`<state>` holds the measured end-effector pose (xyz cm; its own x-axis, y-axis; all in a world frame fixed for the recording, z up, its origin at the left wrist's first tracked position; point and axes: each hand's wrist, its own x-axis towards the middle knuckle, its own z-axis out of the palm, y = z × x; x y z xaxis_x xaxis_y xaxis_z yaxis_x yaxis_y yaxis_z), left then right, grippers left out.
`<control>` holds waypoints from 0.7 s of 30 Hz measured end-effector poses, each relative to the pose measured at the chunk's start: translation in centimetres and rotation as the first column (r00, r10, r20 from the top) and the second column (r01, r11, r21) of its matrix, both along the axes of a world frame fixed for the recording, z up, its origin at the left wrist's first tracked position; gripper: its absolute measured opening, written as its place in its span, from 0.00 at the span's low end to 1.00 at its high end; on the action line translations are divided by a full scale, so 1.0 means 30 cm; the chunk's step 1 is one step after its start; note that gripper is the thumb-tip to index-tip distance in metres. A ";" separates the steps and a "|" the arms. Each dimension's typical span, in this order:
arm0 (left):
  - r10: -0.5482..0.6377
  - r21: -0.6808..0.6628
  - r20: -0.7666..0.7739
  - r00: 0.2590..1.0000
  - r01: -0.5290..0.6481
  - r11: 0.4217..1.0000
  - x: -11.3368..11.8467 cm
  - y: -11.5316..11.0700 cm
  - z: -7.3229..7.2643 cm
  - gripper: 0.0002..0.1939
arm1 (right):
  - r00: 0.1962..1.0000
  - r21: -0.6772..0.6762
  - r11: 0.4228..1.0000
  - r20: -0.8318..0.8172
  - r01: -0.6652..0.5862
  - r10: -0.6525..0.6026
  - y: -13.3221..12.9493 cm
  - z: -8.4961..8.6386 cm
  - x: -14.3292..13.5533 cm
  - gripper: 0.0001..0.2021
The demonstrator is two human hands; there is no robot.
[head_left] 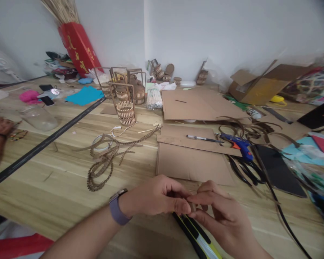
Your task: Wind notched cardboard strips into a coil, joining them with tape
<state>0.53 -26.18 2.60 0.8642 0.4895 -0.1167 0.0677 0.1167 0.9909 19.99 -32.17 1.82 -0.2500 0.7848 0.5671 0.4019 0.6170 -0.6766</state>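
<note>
My left hand [162, 198], with a watch [119, 205] on its wrist, comes in from the lower left. Its thumb and fingers pinch a small brown piece [193, 207], mostly hidden by the fingers. From the right, my right hand [221, 212] closes its thumb and fingertips on the same piece. Beneath both hands a yellow and black cutter [196, 235] lies on the wooden table [140, 230]. Flat cardboard [191, 162] is just beyond the hands, with a pen [205, 139] on it. Coiled notched brown strips [99, 172] lie to the left.
Small slatted baskets [125, 113] with tall handles stand at the back. A blue glue gun [240, 145], black scissors [248, 172] and a dark phone [280, 171] are on the right. A glass jar [40, 118] and another person's hand [0, 126] are on the left.
</note>
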 end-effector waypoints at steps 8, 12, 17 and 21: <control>0.141 0.093 -0.034 0.989 -0.138 0.986 0.007 -0.015 -0.023 0.21 | 0.997 0.074 0.997 0.068 0.036 -0.041 0.012 -0.019 0.007 0.03; 0.256 0.266 -0.161 0.953 -0.208 0.941 0.016 -0.020 -0.021 0.16 | 0.963 0.189 0.980 0.244 0.068 -0.114 0.016 -0.046 0.018 0.08; 0.237 0.253 -0.210 0.949 -0.181 0.950 0.017 -0.016 -0.025 0.15 | 0.966 0.152 0.987 0.247 0.044 -0.081 0.017 -0.039 0.020 0.06; 0.097 0.086 -0.114 0.989 -0.087 0.993 0.005 -0.005 -0.026 0.24 | 0.999 -0.003 1.000 0.038 0.011 -0.010 0.014 -0.015 0.015 0.03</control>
<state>0.68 -26.33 1.81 0.7975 0.5782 -0.1725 0.1775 0.0484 0.9829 20.42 -31.74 1.36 -0.2628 0.7893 0.5550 0.4335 0.6105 -0.6629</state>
